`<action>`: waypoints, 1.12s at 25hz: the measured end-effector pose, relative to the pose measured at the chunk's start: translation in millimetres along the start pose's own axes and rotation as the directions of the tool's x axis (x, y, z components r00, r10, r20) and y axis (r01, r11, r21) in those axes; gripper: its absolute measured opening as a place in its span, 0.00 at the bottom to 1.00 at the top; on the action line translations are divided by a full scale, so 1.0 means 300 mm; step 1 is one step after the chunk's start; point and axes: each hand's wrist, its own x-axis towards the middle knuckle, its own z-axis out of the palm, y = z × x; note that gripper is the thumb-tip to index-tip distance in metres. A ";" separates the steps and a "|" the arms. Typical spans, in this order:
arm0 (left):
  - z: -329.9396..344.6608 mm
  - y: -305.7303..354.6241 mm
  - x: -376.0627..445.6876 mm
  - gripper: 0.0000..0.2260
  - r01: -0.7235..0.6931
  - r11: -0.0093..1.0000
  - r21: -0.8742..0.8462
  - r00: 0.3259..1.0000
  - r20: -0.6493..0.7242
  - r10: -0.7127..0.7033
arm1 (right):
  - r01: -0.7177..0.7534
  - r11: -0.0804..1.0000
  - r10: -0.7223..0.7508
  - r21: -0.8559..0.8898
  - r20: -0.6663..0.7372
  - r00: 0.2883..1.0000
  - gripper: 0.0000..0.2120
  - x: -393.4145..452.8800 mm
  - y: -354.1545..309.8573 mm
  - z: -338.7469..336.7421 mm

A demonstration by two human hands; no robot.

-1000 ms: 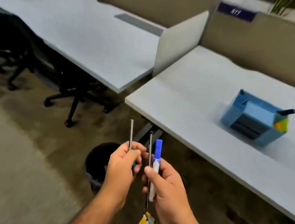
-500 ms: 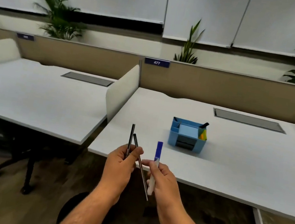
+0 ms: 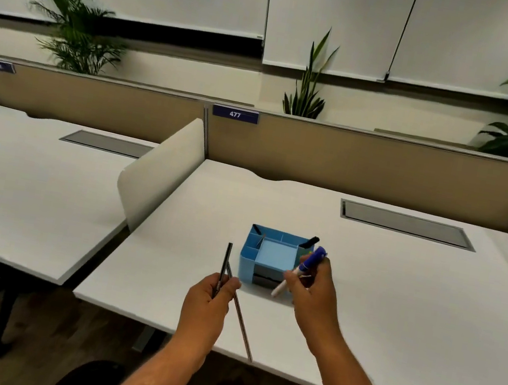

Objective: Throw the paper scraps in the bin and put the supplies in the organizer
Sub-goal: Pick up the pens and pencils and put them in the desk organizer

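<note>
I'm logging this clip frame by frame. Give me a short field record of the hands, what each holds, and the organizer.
left hand: shut on two thin dark pens, crossed
right hand: shut on blue-capped marker, cap tilted up toward the organizer
organizer: blue, on the white desk, open compartments on top
already in organizer: black marker at back right
bin: dark, on floor at lower left, partly in view

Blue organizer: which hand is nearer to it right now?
Right. The right hand, holding a blue-capped marker, is at the blue organizer's front right corner; the left hand, gripping two thin pencils, sits further back, front-left.
</note>
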 end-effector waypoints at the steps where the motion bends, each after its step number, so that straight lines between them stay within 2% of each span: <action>1: 0.045 -0.002 0.033 0.07 0.025 1.000 -0.003 0.999 -0.025 -0.025 | -0.006 1.000 0.006 -0.006 0.002 1.000 0.13 0.073 0.016 -0.043; 5: 0.174 -0.007 0.144 0.09 0.072 0.997 -0.032 0.989 -0.127 -0.076 | -0.045 0.997 0.043 0.055 0.026 0.999 0.06 0.361 0.109 -0.160; 9: 0.257 -0.038 0.207 0.10 0.101 0.994 -0.050 0.975 -0.194 -0.109 | -0.040 0.998 0.036 0.048 0.073 0.997 0.02 0.629 0.175 -0.145; 12: 0.294 -0.054 0.248 0.10 0.104 0.994 0.012 0.972 -0.214 -0.099 | 0.046 0.986 -0.025 -0.157 0.135 0.991 0.03 0.781 0.232 -0.088; 14: 0.308 -0.054 0.278 0.11 0.109 0.993 0.049 0.969 -0.226 -0.096 | 0.115 0.941 -0.056 -0.319 0.187 0.981 0.06 0.841 0.268 -0.057; 16: 0.318 -0.054 0.307 0.12 0.126 0.990 0.064 0.964 -0.244 -0.107 | 0.161 0.859 -0.031 -0.487 0.265 0.964 0.10 0.871 0.296 -0.033; 18: 0.332 -0.051 0.329 0.11 0.141 0.988 0.061 0.958 -0.259 -0.121 | 0.242 0.720 0.005 -0.650 0.354 0.935 0.10 0.882 0.307 -0.022; 20: 0.351 -0.046 0.348 0.10 0.154 0.987 0.040 0.953 -0.270 -0.138 | 0.343 0.623 -0.045 -0.703 0.405 0.913 0.16 0.871 0.285 -0.027; 21: 0.361 -0.044 0.355 0.10 0.164 0.986 0.028 0.949 -0.276 -0.150 | 0.363 0.647 -0.109 -0.670 0.390 0.914 0.17 0.845 0.265 -0.034; 23: 0.382 -0.038 0.367 0.09 0.182 0.983 0.016 0.945 -0.279 -0.170 | 0.348 0.791 -0.220 -0.504 0.296 0.929 0.11 0.750 0.235 -0.046; 24: 0.395 -0.035 0.373 0.09 0.185 0.983 0.018 0.946 -0.275 -0.173 | 0.296 0.874 -0.179 -0.386 0.310 0.934 0.06 0.692 0.224 -0.048; 25: 0.409 -0.032 0.379 0.09 0.183 0.983 0.023 0.949 -0.263 -0.171 | 0.219 0.930 -0.091 -0.297 0.390 0.916 0.06 0.631 0.213 -0.047; 27: 0.434 -0.031 0.384 0.09 0.178 0.984 0.033 0.959 -0.231 -0.165 | 0.059 0.977 0.069 -0.203 0.573 0.817 0.05 0.514 0.210 -0.046; 28: 0.444 -0.033 0.384 0.09 0.182 0.983 0.032 0.960 -0.222 -0.171 | 0.012 0.984 0.100 -0.177 0.610 0.786 0.03 0.472 0.220 -0.047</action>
